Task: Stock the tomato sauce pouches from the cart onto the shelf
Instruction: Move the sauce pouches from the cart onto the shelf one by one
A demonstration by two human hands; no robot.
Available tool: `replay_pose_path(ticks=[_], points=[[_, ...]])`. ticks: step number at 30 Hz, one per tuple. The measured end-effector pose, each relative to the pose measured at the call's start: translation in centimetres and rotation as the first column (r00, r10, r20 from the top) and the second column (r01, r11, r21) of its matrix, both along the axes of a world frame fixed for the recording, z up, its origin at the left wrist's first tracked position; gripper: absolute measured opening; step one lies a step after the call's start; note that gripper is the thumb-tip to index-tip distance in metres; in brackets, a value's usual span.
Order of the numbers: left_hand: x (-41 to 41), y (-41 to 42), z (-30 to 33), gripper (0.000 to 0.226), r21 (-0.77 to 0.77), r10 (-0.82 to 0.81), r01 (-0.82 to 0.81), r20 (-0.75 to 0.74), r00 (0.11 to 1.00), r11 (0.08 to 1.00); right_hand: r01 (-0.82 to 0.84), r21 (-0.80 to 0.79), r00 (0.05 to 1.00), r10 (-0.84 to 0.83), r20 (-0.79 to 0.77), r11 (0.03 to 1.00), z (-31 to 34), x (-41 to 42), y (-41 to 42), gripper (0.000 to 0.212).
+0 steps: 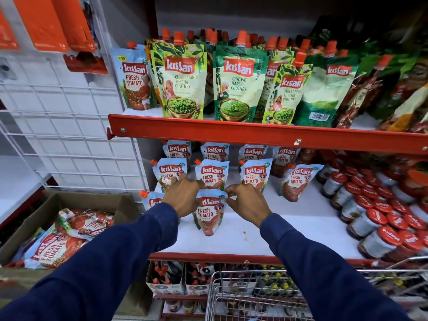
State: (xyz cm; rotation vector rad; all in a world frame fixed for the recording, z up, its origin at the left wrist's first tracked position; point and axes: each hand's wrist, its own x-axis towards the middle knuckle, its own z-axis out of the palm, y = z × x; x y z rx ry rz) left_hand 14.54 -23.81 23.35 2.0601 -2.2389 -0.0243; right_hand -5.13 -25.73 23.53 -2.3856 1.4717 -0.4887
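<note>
A light-blue Kissan tomato sauce pouch (209, 213) stands upright on the white middle shelf (289, 230). My left hand (183, 195) pinches its top left corner and my right hand (246, 201) pinches its top right corner. Behind it stand rows of matching pouches (212, 174), and another pouch (151, 200) is partly hidden behind my left hand. At the lower left a cardboard box (30, 228) holds more tomato pouches (48, 249) lying flat.
The red-edged upper shelf (231, 132) carries green chutney pouches (236, 84). Red-lidded jars (375, 216) fill the right of the middle shelf. A wire cart (254, 295) stands below at the front, and a white wire grid (69, 135) is at the left.
</note>
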Motion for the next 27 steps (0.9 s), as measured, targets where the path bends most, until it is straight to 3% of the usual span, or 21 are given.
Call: replay_pose_path(ticks=[5,8,11,15,20,23,27], points=[[-1.8,2.9,0.3,0.063,-0.151,-0.098,0.098,0.003,0.995,0.984,-0.013,-0.109,1.0,0.01,-0.021,0.994,-1.1,-1.2,1.9,0.057],[-3.5,6.6,-1.9,0.074,-0.245,-0.17,0.184,0.074,0.983,0.952,-0.023,-0.245,0.991,-0.009,-0.132,0.969,-4.1,-3.3,3.9,0.077],[-4.9,10.0,-5.8,0.087,-0.232,-0.217,0.243,0.13,0.967,0.942,-0.078,-0.299,0.969,0.002,-0.247,0.951,-7.6,-5.7,7.0,0.087],[-6.8,13.2,-10.6,0.093,-0.128,-0.241,0.252,0.097,0.966,0.959,-0.121,-0.204,0.922,0.034,-0.385,0.972,-12.0,-9.2,10.7,0.093],[-9.6,16.7,-17.3,0.087,0.089,-0.257,0.255,0.015,0.966,0.963,-0.14,-0.021,0.895,0.117,-0.43,0.99,-18.5,-13.2,13.4,0.081],[-11.3,18.4,-21.0,0.082,0.239,-0.255,0.267,-0.082,0.963,0.934,-0.186,0.12,0.867,0.22,-0.446,0.975,-22.5,-15.0,14.2,0.081],[-13.3,18.9,-23.8,0.071,0.484,-0.16,0.206,-0.137,0.978,0.85,-0.188,0.318,0.836,0.322,-0.445,0.929,-25.2,-15.0,14.1,0.064]])
